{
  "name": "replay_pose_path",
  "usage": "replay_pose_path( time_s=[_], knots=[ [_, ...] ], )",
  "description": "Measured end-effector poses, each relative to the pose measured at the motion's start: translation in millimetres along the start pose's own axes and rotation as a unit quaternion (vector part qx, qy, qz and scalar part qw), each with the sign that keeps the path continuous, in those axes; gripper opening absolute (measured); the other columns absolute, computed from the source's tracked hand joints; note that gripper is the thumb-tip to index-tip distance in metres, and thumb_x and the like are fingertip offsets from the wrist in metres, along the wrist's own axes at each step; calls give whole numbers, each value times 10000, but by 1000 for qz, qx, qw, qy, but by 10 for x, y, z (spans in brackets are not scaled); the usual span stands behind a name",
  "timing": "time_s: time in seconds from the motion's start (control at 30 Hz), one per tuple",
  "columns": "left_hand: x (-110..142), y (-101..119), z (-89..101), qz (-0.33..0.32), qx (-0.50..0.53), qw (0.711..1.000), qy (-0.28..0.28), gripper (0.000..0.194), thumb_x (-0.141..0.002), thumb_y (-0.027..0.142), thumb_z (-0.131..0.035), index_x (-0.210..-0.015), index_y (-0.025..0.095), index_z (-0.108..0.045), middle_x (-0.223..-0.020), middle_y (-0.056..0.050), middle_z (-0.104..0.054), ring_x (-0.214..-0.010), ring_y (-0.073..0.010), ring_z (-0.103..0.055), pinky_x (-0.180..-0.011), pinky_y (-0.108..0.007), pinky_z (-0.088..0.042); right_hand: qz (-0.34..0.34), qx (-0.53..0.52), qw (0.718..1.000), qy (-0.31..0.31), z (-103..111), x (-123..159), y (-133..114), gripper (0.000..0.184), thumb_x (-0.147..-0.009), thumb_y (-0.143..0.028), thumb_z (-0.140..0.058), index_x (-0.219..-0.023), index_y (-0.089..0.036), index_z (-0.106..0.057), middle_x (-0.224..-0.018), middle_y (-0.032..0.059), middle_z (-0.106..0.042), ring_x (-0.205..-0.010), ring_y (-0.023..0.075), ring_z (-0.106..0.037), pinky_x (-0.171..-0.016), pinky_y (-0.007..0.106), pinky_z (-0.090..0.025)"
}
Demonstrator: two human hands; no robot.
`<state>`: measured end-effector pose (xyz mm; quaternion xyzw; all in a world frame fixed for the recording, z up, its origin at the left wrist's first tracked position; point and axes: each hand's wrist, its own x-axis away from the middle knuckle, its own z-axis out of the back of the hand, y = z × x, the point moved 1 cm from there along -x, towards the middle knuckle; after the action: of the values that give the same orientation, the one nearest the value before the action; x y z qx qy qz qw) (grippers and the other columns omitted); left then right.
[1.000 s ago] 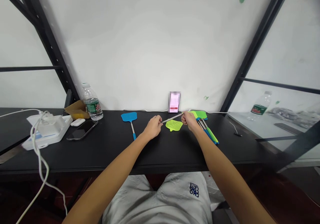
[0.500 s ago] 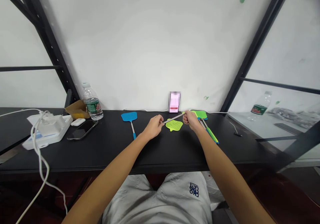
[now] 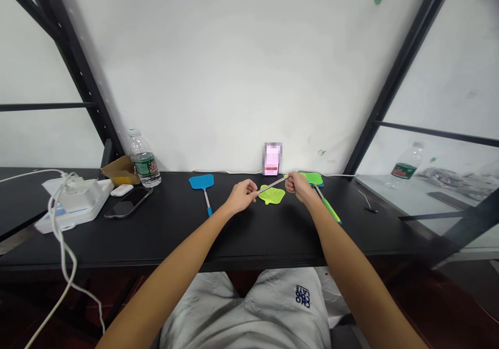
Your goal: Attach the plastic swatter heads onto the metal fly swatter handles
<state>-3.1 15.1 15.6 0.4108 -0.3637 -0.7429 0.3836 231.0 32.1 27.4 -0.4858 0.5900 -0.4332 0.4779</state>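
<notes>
Centre of the frame: left hand (image 3: 244,195) and right hand (image 3: 297,186), apart, both closed on a thin metal rod (image 3: 273,184) above a lime-green fly swatter head (image 3: 272,195), seemingly handleless, on the black tabletop (image 3: 273,240); blue fly swatter (image 3: 201,182), handled, to the left.

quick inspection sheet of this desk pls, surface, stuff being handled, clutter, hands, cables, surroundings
surface: black table, spills nothing seen
job's things: thin metal rod held above a lime green swatter head; green fly swatter beside the right hand; blue fly swatter further left
clutter: water bottle, lying phone, small white case, cardboard piece
grippers: left hand and right hand both closed on the rod
cables: white cable hangs over the table's front edge by the white power strip
surroundings: white wall, black metal frame, upright phone at the wall
</notes>
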Motion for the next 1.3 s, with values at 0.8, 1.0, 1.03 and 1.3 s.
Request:
replay_pose_path(
  time_s=[0.8,1.0,1.03,1.3],
  knots=[
    [15,-104,-142,11,38,999,-17,253,-808,387,-643,-820,153,-548,-678,5,-617,-463,-54,-502,-460,-184,-383,9,109,981,-158,-352,224,108,411,-864,-429,-477,-536,-197,-391,-461,-30,-397,-371,69,-345,-389,213,-207],
    [43,-11,-115,67,67,995,-39,304,-808,440,-654,-823,163,-528,-625,26,-571,-421,-36,-433,-400,-160,-330,-9,121,975,-184,-378,218,144,437,-860,-473,-484,-536,-182,-451,-463,-15,-443,-371,74,-373,-386,208,-216],
    [51,11,-108,76,63,994,-44,301,-810,439,-654,-824,164,-531,-616,29,-560,-422,-37,-431,-397,-155,-326,-16,132,975,-180,-375,207,148,433,-858,-477,-488,-545,-176,-475,-472,-7,-463,-377,79,-388,-388,210,-226],
    [97,6,-113,155,-51,984,-69,204,-796,337,-645,-764,172,-530,-516,53,-489,-397,-70,-463,-383,-164,-325,84,367,924,68,-140,34,214,331,-840,-451,-535,-671,-172,-592,-728,75,-639,-682,166,-578,-594,246,-406]
  ],
)
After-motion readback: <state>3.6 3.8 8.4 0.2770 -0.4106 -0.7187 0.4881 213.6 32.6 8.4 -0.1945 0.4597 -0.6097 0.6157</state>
